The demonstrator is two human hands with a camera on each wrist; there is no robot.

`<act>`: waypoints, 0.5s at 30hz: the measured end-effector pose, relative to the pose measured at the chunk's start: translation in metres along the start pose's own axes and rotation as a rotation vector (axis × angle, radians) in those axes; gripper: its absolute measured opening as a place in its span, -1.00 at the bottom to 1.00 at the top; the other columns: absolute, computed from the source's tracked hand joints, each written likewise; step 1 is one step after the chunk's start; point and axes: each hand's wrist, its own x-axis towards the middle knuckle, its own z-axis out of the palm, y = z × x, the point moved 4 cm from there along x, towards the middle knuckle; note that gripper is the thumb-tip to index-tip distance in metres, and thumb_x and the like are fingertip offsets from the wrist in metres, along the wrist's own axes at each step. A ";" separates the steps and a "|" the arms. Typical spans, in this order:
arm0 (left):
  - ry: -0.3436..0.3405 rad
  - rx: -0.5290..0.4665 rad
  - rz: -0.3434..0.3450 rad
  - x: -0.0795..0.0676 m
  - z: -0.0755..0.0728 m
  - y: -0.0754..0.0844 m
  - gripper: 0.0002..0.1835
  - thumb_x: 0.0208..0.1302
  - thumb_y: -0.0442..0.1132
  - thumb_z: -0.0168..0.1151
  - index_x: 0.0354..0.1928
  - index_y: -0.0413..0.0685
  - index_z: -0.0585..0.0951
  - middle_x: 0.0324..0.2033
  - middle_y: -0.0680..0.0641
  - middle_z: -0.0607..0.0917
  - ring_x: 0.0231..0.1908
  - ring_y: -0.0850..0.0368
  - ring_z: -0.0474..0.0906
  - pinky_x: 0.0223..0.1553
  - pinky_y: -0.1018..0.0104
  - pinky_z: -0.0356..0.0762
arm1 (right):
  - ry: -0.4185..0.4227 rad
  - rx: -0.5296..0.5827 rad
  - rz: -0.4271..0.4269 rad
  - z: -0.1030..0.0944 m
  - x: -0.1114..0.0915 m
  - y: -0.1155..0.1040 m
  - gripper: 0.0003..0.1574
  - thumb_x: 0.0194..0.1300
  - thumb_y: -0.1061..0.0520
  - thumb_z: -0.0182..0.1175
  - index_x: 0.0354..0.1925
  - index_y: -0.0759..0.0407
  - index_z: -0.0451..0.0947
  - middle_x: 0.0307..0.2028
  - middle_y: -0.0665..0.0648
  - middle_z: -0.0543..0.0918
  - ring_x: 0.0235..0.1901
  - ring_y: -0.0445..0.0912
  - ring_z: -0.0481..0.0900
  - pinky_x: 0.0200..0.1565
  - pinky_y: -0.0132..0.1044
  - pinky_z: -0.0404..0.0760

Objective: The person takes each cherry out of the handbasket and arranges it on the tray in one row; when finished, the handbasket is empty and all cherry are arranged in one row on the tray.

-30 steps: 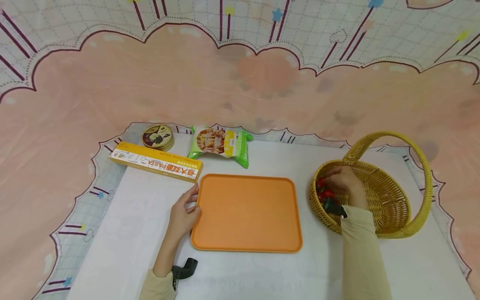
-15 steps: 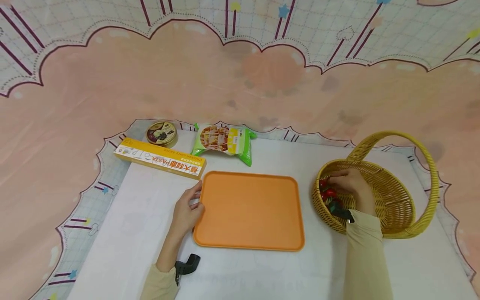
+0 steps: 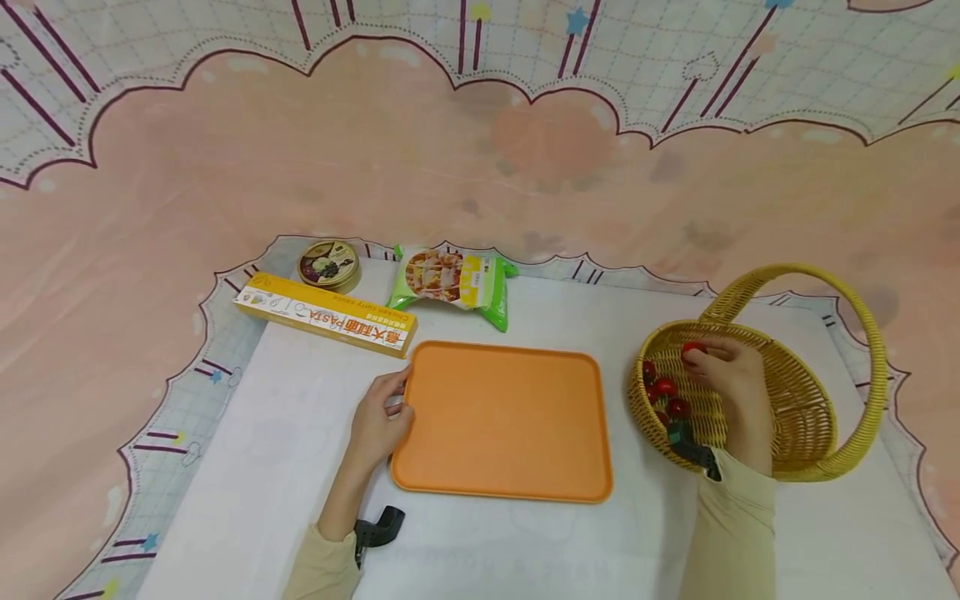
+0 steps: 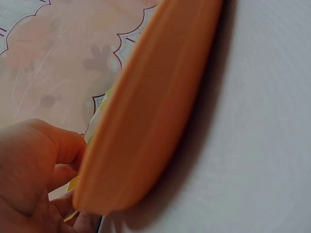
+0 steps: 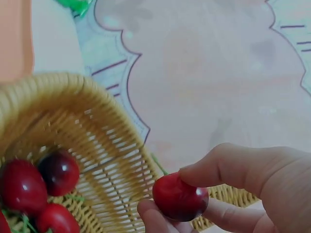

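A red cherry with a green stem is pinched between the thumb and fingers of my right hand, over the wicker basket. Several more dark red cherries lie at the basket's left end; the right wrist view shows their glossy skins and green stems. My left hand grips the left edge of an orange rectangular tray. In the left wrist view its fingers curl at the tray's rim, partly hidden behind it. Nothing lies on the tray.
Behind the tray are a yellow and white pasta box, a round tin and a green food bag. The basket's tall arched handle rises on the right. A white cloth covers the table.
My right hand has risen from the pile of cherries and shifted slightly right, now with one cherry between its fingers. The left hand stays at the tray's edge; the head view has shifted a little.
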 end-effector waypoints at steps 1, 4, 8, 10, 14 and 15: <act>0.000 0.005 -0.001 0.000 0.000 0.000 -0.36 0.07 -0.54 0.12 0.30 -0.23 0.49 0.15 -0.23 0.52 0.04 -0.08 0.51 -0.03 0.11 0.60 | 0.007 0.028 -0.008 0.000 -0.002 0.000 -0.38 0.33 0.28 0.19 0.23 0.60 0.28 -0.49 -0.21 0.60 -0.49 -0.32 0.66 -0.36 -0.45 0.64; -0.001 0.012 -0.006 0.000 0.000 0.000 -0.36 0.07 -0.53 0.13 0.30 -0.23 0.49 0.15 -0.22 0.52 0.04 -0.08 0.51 -0.03 0.10 0.60 | 0.025 0.067 -0.019 0.002 -0.008 0.000 -0.47 0.31 0.26 0.24 0.16 0.52 0.39 -0.48 -0.22 0.62 -0.47 -0.32 0.66 -0.35 -0.46 0.63; 0.002 0.019 -0.003 0.000 -0.001 0.001 -0.36 0.07 -0.52 0.14 0.29 -0.23 0.49 0.14 -0.21 0.53 0.03 -0.07 0.51 -0.03 0.10 0.60 | 0.070 0.077 -0.008 0.007 -0.016 0.001 -0.72 0.27 0.18 0.31 -0.06 0.24 0.57 -0.47 -0.22 0.63 -0.42 -0.33 0.64 -0.33 -0.48 0.61; 0.006 0.022 -0.001 0.000 -0.001 0.001 -0.36 0.06 -0.52 0.14 0.29 -0.23 0.50 0.13 -0.21 0.53 0.02 -0.07 0.51 -0.04 0.11 0.60 | 0.091 0.090 -0.014 0.010 -0.020 0.001 -0.80 0.25 0.17 0.33 -0.14 0.17 0.61 -0.48 -0.22 0.64 -0.40 -0.31 0.64 -0.32 -0.48 0.60; 0.007 0.021 -0.005 0.001 0.000 0.000 -0.36 0.06 -0.52 0.14 0.29 -0.23 0.50 0.13 -0.21 0.53 0.01 -0.05 0.51 -0.05 0.14 0.61 | 0.118 0.081 -0.024 0.020 -0.028 -0.001 -0.76 0.24 0.16 0.34 -0.12 0.19 0.62 -0.46 -0.21 0.65 -0.39 -0.26 0.63 -0.30 -0.46 0.59; 0.006 0.018 -0.006 0.001 0.000 0.000 -0.36 0.06 -0.52 0.14 0.29 -0.23 0.50 0.13 -0.21 0.53 0.01 -0.05 0.51 -0.06 0.15 0.61 | 0.121 0.070 -0.013 0.023 -0.030 -0.002 -0.75 0.25 0.14 0.34 -0.10 0.17 0.62 -0.44 -0.22 0.64 -0.39 -0.25 0.63 -0.30 -0.45 0.59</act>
